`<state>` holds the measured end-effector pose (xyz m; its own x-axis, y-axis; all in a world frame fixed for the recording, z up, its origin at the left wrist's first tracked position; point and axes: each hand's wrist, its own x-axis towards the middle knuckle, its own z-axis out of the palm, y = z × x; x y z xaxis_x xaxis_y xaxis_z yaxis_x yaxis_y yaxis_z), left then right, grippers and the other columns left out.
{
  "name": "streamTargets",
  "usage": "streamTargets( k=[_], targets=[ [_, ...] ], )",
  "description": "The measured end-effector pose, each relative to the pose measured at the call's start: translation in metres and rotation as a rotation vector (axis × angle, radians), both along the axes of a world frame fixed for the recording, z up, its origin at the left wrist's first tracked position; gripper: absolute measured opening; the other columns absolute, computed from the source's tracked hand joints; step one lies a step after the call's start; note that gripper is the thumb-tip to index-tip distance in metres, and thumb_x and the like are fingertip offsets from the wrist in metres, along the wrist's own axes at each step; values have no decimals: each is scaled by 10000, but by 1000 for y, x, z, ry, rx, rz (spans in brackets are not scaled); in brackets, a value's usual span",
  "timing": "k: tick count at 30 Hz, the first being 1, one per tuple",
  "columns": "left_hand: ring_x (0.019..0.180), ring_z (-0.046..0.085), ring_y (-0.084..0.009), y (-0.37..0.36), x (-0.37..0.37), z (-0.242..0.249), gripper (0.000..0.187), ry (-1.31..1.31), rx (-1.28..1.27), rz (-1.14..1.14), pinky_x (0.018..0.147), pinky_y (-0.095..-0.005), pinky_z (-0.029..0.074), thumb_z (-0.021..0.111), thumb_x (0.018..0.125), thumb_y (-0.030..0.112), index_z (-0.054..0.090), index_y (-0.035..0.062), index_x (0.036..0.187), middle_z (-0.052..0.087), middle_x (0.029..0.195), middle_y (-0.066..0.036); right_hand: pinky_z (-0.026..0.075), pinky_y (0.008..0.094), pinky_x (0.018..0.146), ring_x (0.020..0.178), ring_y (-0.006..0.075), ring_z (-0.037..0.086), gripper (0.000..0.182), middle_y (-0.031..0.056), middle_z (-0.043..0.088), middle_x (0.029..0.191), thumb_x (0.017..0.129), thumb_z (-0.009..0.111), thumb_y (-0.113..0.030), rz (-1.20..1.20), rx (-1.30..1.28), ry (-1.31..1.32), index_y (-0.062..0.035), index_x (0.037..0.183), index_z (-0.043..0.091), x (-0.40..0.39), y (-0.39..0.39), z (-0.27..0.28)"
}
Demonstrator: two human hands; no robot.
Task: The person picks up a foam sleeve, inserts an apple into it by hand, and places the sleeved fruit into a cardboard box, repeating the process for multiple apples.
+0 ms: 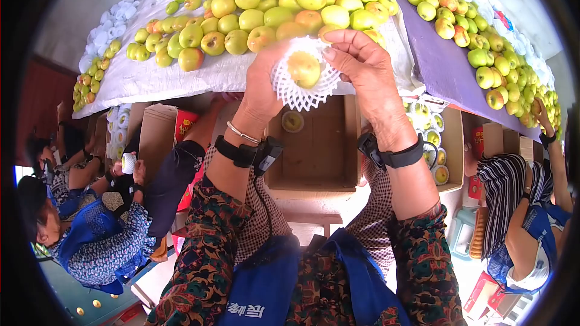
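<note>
My left hand point(263, 81) is wrapped round the side of a yellow-green apple point(304, 69) sitting in a white foam net sleeve point(307, 98). The sleeve's mesh flares open around the fruit. With thumb and forefinger, my right hand point(365, 63) pinches the sleeve's upper right edge. Both hands are above the front edge of a cloth-covered table point(223, 75), close to a heap of apples point(266, 18). Below them stands an open cardboard box point(320, 160); one netted apple point(292, 122) lies inside its far left corner.
A purple-covered surface point(444, 54) with more apples point(477, 39) adjoins on the right. White foam nets point(112, 30) are piled at the far left. Boxes of netted apples point(440, 157) stand on both sides. One person point(103, 229) sits at left, holding a netted apple; another point(525, 223) sits at right, reaching toward the apples.
</note>
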<state>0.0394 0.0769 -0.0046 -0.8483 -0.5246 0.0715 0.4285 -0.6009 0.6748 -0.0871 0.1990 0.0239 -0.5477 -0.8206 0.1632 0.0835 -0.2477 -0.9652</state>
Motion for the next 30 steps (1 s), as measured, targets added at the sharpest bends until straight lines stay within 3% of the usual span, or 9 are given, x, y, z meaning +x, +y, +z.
streamTargets(
  k=[1,4,7,11,13,17,22,26,30],
  targets=[
    [1037,636,-233,1,0,3,418,-2,23,19,932,-368,508,460,967,272,552,-57,1207,632,1158,-147,437,186,658,745,35,559,232,-42,656,891,853,697,-64,17,24,-90,-59,1083,664,-1,3,4],
    [1049,634,-258,0,-1,5,458,29,2,-22,947,-378,503,410,973,290,551,-77,1209,635,1158,-167,421,169,639,749,21,548,264,-26,649,918,855,680,-59,65,79,-228,-67,1117,652,-1,6,5],
    [1052,633,-274,1,-3,5,487,63,62,-51,954,-388,502,359,971,285,542,-99,1209,635,1157,-183,401,203,653,825,63,550,339,13,649,946,806,711,-83,228,37,-455,-28,1130,628,-13,9,-4],
    [1054,633,-287,-1,-6,1,505,43,70,-21,962,-397,499,327,964,273,533,-113,1216,629,1168,-202,410,214,648,819,79,559,344,23,643,948,801,707,-75,124,30,-433,-26,1131,623,-6,8,-9],
    [1122,592,-324,-6,-7,-8,529,83,119,-43,999,-438,463,374,948,285,486,-123,1266,593,1217,-232,423,220,654,813,91,564,358,34,639,933,790,717,-82,8,23,-188,-23,1128,614,2,5,-9],
    [1115,596,-339,-10,-8,-10,510,165,214,-14,979,-455,476,377,945,286,503,-106,1246,598,1205,-233,408,183,575,735,51,538,297,-5,613,908,840,698,-76,30,53,-190,-21,1114,597,8,2,-10],
    [1090,606,-335,-14,-10,-16,456,124,146,161,939,-471,497,363,945,283,543,-64,1178,617,1173,-202,425,184,558,700,80,564,267,41,627,854,806,749,-138,235,187,-550,0,991,614,8,3,-11],
    [1088,605,-326,-19,-7,-24,446,280,182,51,935,-479,495,360,944,288,555,-42,1172,626,1152,-185,416,175,549,693,75,563,236,35,623,821,801,756,-144,340,146,-559,-18,947,621,10,0,-23],
    [1075,608,-315,-14,-8,-30,435,261,240,160,936,-473,493,362,937,288,575,-13,1169,633,1142,-164,417,186,546,713,79,570,197,27,628,812,803,747,-133,180,189,-349,-35,910,614,18,-6,-26]
  ],
)
